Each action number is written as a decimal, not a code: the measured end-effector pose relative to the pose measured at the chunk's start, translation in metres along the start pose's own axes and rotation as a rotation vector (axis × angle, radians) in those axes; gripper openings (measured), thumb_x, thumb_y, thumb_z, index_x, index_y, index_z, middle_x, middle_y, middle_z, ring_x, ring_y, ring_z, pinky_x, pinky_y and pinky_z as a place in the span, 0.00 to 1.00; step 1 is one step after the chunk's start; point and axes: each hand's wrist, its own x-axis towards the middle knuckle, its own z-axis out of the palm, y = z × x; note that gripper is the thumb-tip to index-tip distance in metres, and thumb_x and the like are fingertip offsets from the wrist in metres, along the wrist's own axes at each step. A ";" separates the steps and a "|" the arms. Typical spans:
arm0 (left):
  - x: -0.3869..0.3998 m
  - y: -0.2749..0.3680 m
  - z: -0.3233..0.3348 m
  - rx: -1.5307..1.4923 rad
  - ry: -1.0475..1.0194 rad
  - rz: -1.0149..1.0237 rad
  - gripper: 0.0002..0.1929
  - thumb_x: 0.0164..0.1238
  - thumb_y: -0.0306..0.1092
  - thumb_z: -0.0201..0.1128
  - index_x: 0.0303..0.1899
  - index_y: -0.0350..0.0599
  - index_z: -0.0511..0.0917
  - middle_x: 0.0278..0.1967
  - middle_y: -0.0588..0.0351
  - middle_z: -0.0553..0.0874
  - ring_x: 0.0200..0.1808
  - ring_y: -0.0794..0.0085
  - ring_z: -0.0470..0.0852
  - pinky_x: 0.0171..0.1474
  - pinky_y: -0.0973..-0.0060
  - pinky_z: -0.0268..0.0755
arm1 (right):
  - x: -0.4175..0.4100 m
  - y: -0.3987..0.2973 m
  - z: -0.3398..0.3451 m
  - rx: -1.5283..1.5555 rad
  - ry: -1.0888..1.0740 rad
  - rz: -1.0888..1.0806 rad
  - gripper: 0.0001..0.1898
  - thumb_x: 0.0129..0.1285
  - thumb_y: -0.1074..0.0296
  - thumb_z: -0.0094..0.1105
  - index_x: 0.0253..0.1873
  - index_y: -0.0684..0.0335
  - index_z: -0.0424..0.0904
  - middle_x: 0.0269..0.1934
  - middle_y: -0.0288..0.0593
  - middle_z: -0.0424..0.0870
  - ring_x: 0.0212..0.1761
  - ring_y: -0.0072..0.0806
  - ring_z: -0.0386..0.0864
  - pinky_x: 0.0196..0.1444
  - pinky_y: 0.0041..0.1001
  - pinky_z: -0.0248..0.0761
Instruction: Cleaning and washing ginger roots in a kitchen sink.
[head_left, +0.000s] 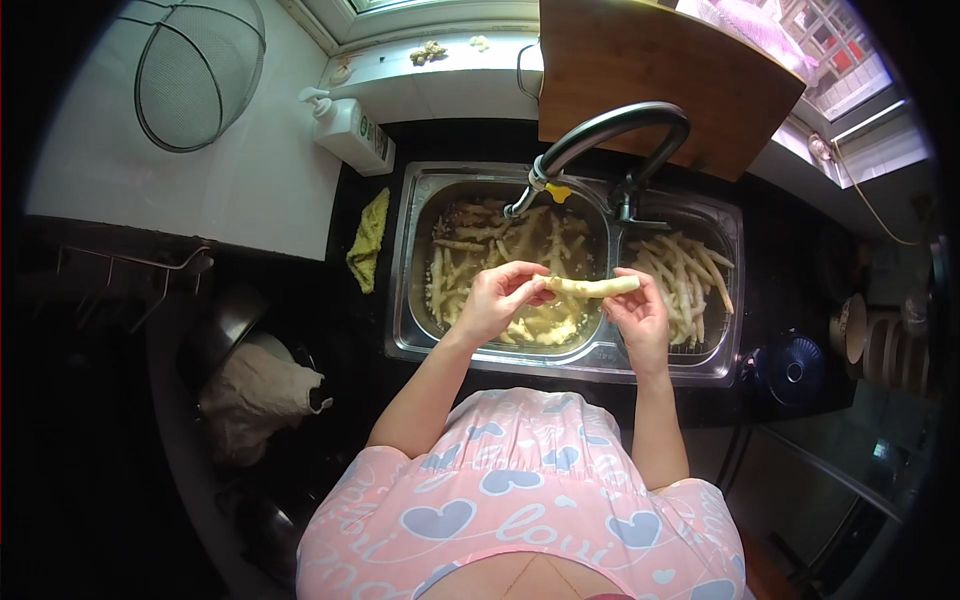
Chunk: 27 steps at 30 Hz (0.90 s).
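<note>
A long pale root vegetable is held level between my two hands, above the divider side of the left sink basin. My left hand grips its left end with thumb and fingers. At its right end, the fingertips of my right hand hold it from below. Below, many similar roots lie in cloudy water in the left basin of a double steel sink. More pale roots are piled on a wire rack in the right basin.
A curved faucet arches over the sink. A wooden board stands behind it. Left of the sink lie a yellow-green cloth and a white pump bottle. A mesh strainer is at upper left, a blue lid at right.
</note>
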 end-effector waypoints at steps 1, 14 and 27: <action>-0.002 0.001 0.007 0.043 0.003 0.004 0.12 0.72 0.26 0.55 0.51 0.30 0.76 0.41 0.50 0.85 0.42 0.72 0.86 0.44 0.78 0.81 | 0.001 0.000 0.003 -0.045 -0.053 0.012 0.13 0.61 0.80 0.60 0.50 0.68 0.75 0.44 0.39 0.79 0.42 0.21 0.78 0.47 0.20 0.74; -0.007 0.010 0.019 0.652 0.059 0.274 0.08 0.66 0.22 0.58 0.44 0.34 0.80 0.32 0.51 0.85 0.31 0.75 0.85 0.37 0.80 0.78 | 0.003 -0.033 0.019 -0.631 -0.230 -0.215 0.06 0.63 0.77 0.59 0.44 0.67 0.77 0.41 0.39 0.79 0.39 0.21 0.77 0.38 0.18 0.71; -0.006 0.027 0.024 0.353 -0.071 0.154 0.07 0.64 0.26 0.64 0.42 0.35 0.83 0.33 0.57 0.83 0.36 0.78 0.83 0.40 0.83 0.79 | 0.005 -0.027 0.004 -0.136 -0.180 0.018 0.12 0.62 0.76 0.60 0.50 0.66 0.73 0.38 0.39 0.81 0.37 0.19 0.79 0.40 0.19 0.73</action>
